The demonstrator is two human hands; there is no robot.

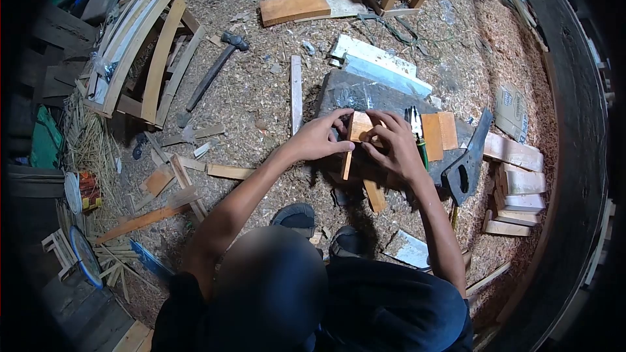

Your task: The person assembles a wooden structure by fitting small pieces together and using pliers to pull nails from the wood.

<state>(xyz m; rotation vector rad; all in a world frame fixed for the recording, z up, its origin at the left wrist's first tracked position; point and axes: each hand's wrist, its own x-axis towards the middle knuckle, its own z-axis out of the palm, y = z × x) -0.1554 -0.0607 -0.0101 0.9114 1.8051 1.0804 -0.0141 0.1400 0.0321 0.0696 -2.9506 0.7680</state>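
Observation:
A small wooden block [359,126] is held between my two hands above the dark work board [334,94]. My left hand [321,135] grips its left side, thumb and fingers bent round it. From the right, my right hand [393,141] pinches the block with its fingertips. A thin wooden strip [347,165] points down below the block; how it joins the block cannot be made out. Right of my right hand are pliers with green handles [419,135], two flat orange-brown wood pieces [439,132] and a handsaw [467,160].
A hammer [218,70] lies on the shavings at the left, near a slatted wooden frame [153,52]. A wooden block [295,8] lies at the top. Stacked wood pieces [520,189] stand at the right, beside a dark beam [576,85].

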